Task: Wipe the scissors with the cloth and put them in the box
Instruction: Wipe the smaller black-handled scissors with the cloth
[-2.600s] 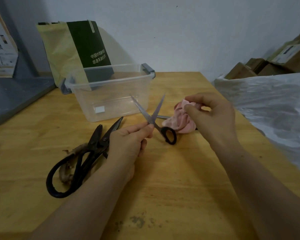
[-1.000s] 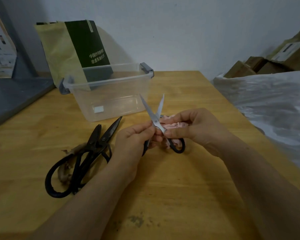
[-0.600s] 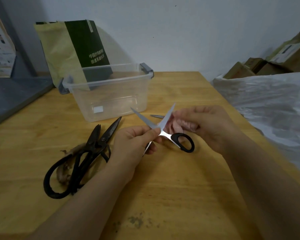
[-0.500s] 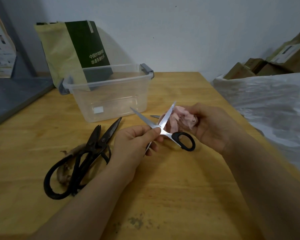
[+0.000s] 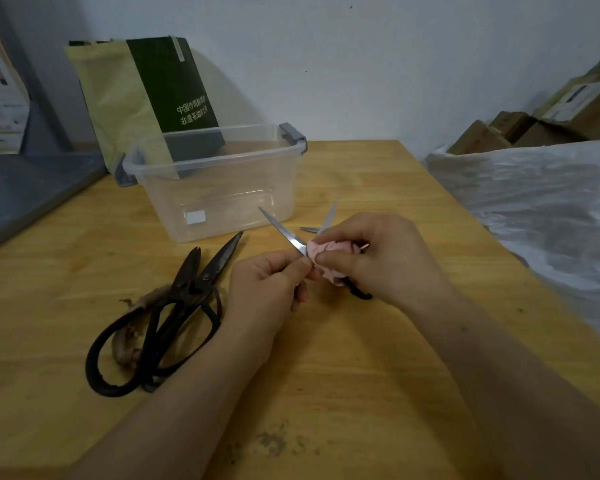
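Holding small scissors (image 5: 284,232) low over the table (image 5: 361,368), mid-scene, just on the near side of the clear box (image 5: 229,202) and apart from it. Grip: the left hand (image 5: 267,289) pinches the metal at the base of the left blade, thumb and forefinger clenched. The right hand (image 5: 374,258) grasps a bunched pink cloth (image 5: 329,252), closed round the base of the right blade. Blades are spread in a V, tips pointing far and up — one far-left toward the box, one far-right. The black handle loop (image 5: 361,294) sticks out near-side under the right hand, so the long axis runs near-to-far. Can't tell if the loop touches the table. Big black shears (image 5: 174,306) lie flat left of the left hand — tips far-right, toward the box.
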Available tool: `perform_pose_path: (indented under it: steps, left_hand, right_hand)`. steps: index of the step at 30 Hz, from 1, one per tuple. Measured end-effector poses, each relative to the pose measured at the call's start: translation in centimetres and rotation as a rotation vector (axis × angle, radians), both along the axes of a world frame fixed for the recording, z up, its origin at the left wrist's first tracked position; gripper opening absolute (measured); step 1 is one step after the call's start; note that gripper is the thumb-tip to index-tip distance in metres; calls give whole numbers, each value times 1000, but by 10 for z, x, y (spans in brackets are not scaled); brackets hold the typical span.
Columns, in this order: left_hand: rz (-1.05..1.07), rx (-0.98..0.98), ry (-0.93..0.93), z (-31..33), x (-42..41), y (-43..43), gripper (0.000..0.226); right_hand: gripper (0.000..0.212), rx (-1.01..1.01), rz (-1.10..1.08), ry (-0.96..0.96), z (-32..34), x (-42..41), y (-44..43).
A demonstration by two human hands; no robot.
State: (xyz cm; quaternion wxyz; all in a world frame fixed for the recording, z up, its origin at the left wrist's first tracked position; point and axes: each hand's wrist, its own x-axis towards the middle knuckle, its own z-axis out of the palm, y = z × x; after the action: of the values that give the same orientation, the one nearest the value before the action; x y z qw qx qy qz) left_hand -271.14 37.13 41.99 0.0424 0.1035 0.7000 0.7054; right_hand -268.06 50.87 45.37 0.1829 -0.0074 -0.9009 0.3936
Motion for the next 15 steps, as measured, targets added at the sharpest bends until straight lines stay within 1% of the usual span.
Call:
perform_pose_path:
  steps: [2,5,8,12,13,15]
  left_hand:
    - [28,29,-26,-1,1,0,20]
    - [62,32,-44,-2,4,2,24]
    - [77,29,-70,-2,6,3,23]
    - [90,8,-64,-3,6,3,27]
    - [89,-5,-58,-3,6,4,29]
    - [90,-23,-50,-2,6,4,28]
  right_hand:
    - [14,60,3,-14,-6,-3,-4]
    - [8,35,18,-42,-6,-5,-4]
    - [6,105,64,-76,-5,-5,-2]
    - [6,160,60,-162,-1,-4,3]
    - [6,155,47,-168,-1,-3,5]
    - [5,160,-8,-95,-4,-4,6]
